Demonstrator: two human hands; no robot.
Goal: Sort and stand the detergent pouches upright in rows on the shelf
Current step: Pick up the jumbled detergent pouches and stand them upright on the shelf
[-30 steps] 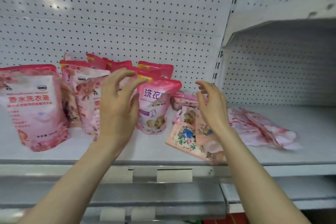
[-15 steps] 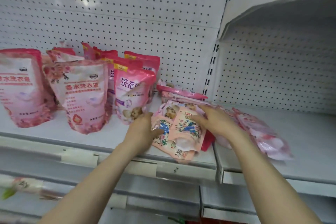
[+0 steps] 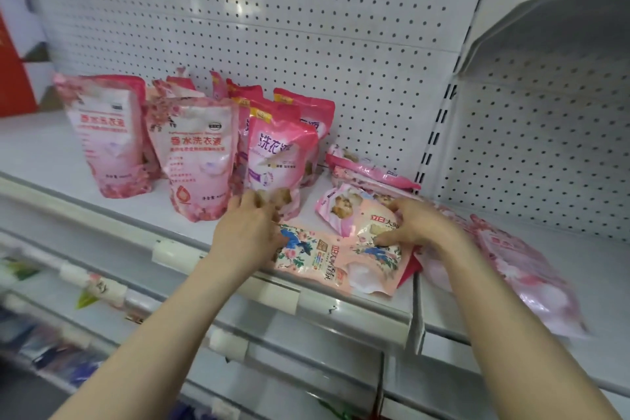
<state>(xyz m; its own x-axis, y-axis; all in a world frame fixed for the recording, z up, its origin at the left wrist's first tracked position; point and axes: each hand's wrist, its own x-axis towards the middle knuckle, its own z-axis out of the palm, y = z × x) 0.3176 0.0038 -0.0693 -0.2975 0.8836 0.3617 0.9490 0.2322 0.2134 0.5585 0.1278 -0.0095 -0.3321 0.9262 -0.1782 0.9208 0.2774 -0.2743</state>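
detergent pouches (image 3: 201,160) stand upright in a loose cluster toward the left of the white shelf (image 3: 41,147), the back ones mostly hidden behind the front three, so their number is hard to tell. right of them lies a flat pile: a flat floral pouch (image 3: 327,259) at the front edge, a puppy-print pouch (image 3: 341,208) partly under it, more pink packs behind, and a pale pink pouch (image 3: 531,276) smeared by blur at the far right. the left hand (image 3: 249,232) sits at the floral pouch's left edge, close to the base of the nearest standing pouch; its back covers the fingertips, so i cannot tell whether it grips anything. the right hand (image 3: 419,225) has its fingers curled over the floral pouch's upper right part with the thumb (image 3: 378,241) pressed on the print, grasping it. a second ago both hands were raised and loose in front of the standing pouches; half a second ago they had dropped onto the flat pile, where they are now, and the pile looks much as it did. a white pegboard (image 3: 306,27) backs the shelf, a price rail (image 3: 341,303) runs along its front lip, a red box (image 3: 13,72) shows at the far left, and the shelves below are too blurred to read.
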